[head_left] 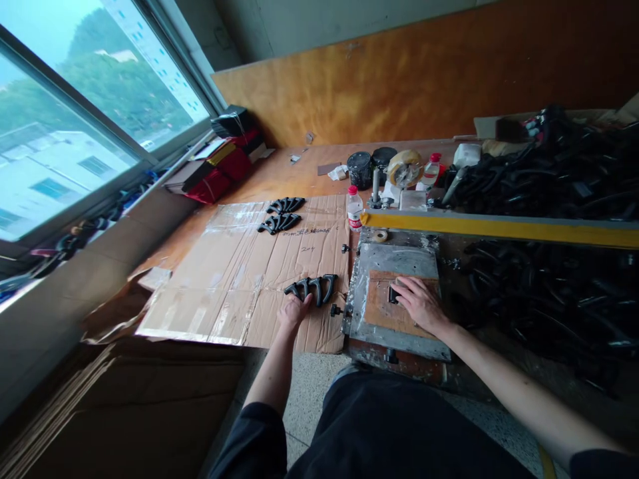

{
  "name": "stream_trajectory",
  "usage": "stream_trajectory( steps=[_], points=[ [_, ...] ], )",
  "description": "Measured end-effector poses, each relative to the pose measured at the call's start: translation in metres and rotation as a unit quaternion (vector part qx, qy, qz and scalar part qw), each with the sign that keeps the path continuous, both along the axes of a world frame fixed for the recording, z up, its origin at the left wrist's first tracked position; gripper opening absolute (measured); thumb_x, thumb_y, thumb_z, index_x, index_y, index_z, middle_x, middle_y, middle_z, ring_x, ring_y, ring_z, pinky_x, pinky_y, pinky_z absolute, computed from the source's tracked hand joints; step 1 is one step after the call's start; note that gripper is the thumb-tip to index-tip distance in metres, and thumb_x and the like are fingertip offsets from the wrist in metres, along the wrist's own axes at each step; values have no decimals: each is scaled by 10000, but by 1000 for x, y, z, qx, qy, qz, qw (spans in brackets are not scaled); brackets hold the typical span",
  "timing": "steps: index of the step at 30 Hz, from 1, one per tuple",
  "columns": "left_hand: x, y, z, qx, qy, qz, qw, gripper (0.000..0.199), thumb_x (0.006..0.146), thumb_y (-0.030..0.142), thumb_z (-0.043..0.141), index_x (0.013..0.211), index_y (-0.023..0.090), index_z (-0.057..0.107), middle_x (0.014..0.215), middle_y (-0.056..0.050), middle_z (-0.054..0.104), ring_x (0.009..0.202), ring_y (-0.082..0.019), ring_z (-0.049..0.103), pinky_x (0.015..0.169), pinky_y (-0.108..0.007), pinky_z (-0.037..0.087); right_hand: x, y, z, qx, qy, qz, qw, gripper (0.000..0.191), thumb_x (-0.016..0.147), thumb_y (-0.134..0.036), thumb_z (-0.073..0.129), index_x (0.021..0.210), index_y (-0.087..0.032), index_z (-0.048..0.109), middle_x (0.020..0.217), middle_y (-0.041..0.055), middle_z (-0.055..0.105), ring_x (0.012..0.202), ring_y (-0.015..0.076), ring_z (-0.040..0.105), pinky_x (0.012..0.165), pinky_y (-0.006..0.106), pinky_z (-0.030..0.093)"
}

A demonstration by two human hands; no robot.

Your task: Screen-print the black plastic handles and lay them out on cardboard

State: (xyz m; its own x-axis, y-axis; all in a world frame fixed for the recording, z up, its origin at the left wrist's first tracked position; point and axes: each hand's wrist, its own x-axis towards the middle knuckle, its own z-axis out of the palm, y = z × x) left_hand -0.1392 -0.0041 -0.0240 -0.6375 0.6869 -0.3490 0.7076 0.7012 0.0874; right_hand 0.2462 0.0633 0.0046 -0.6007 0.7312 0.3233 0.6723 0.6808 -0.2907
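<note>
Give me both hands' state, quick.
Left hand: curled against the black curved handles, grip unclear.
Right hand: open, flat on the wooden pad.

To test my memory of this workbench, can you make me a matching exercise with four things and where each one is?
Column one:
1. left hand
2. right hand
3. plastic water bottle
4. roll of packing tape

Column two:
A. beside two black tubs
B. flat on a wooden pad on a metal plate
C. upright by the far corner of the cardboard sheet
D. at a row of black curved parts on the cardboard sheet

Right pairs: 1-D, 2-B, 3-C, 4-A
</note>
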Motion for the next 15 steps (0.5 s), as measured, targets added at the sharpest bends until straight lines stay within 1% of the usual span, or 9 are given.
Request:
stream_trajectory(
  steps=[3,5,6,8,10,11,13,14,15],
  points=[
    [-8,4,10,-21,-20,-9,1000,806,770,773,412,1076,58,624,1148,-285,653,1139,-395,596,948,-467,425,-6,1,3,3,-19,96,995,532,912,-390,575,1406,-216,481,1493,102,429,1390,282,361,1125,523,319],
    [-10,6,22,-34,-23,-7,999,807,766,779,408,1042,55,636,1134,-293,653,1141,-415,586,955,-486,413,-5,-4,5,-17,-23,158,987,609,882,-469,603,1408,-189,479,1483,121,434,1395,282,360,1137,527,307],
    [-8,8,30,-27,-25,-3,999,790,784,761,400,1040,52,635,1118,-298,654,1141,-425,580,954,-504,405,-3,-8,8,-34,-17,182,983,594,876,-478,609,1379,-178,515,1450,127,475,1373,276,398,1130,512,329],
    [6,18,51,29,-56,-5,998,723,836,702,381,1067,62,625,1058,-278,668,1108,-416,594,926,-518,412,4,-19,15,-81,11,213,974,485,885,-438,611,1296,-181,600,1337,112,592,1284,244,514,1092,454,403],
    [36,35,77,119,-128,-33,984,660,885,660,340,1144,111,598,968,-196,689,991,-336,648,854,-457,461,11,-29,25,-126,61,211,967,342,905,-368,597,1196,-206,672,1192,75,690,1162,209,614,1038,398,467],
    [56,46,93,168,-181,-58,967,640,903,654,310,1193,149,575,914,-140,691,893,-273,667,795,-396,486,15,-32,31,-142,91,190,967,284,914,-339,584,1142,-217,700,1126,61,719,1100,198,649,1005,379,494],
    [103,67,126,248,-276,-106,923,649,927,661,177,1298,232,493,810,-36,666,678,-148,634,668,-274,490,26,-30,39,-168,148,113,968,230,926,-308,558,1052,-227,732,1054,50,740,1011,193,682,936,360,533],
    [126,76,143,318,-379,-119,861,667,928,663,169,1311,214,478,751,-21,641,583,-121,585,597,-244,468,34,-25,41,-180,171,63,967,225,927,-305,550,1024,-228,738,1039,50,742,971,194,693,893,353,550],
    [147,82,159,369,-459,-128,798,681,924,672,163,1280,198,497,715,-9,619,528,-101,543,548,-223,444,44,-17,42,-195,188,8,963,226,924,-308,548,1013,-225,738,1015,51,747,918,193,705,836,341,567]
  ],
)
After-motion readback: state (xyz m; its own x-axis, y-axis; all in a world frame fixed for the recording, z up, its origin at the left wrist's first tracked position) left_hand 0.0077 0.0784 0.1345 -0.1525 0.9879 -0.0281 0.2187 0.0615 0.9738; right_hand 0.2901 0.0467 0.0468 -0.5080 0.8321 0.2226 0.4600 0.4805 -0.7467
